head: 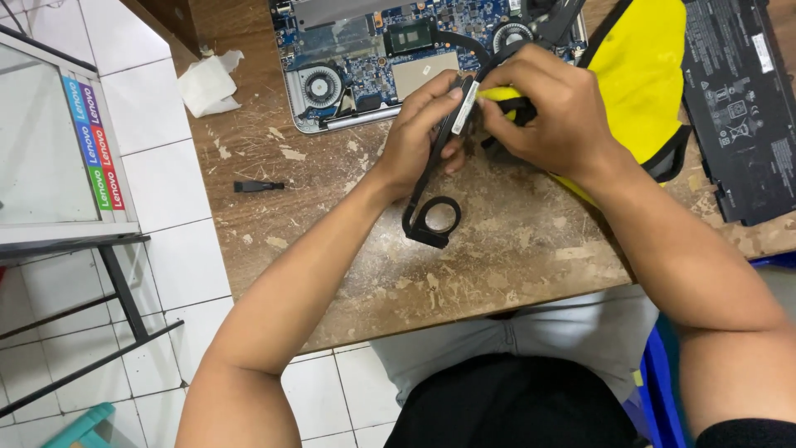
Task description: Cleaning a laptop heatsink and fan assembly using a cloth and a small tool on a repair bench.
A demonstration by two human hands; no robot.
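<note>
Hands, left [419, 137] and right [551, 108], grip black heat pipe [431, 187] between laptop [373, 62] and table edge [464, 311].

— What sort of place is this?
— A small electronics repair workshop: an opened laptop [390, 58] and loose battery [742, 99] at the frame's top, on a scarred wooden workbench [497, 249], glass display case [50, 141] at left.

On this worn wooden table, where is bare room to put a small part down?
Free patches: the table's near edge, in front of the black ring-ended part held by the left hand; and between the small black tool and the left forearm. Crowded: the far side, with the opened laptop, yellow cloth, right hand and black battery pack.
</note>
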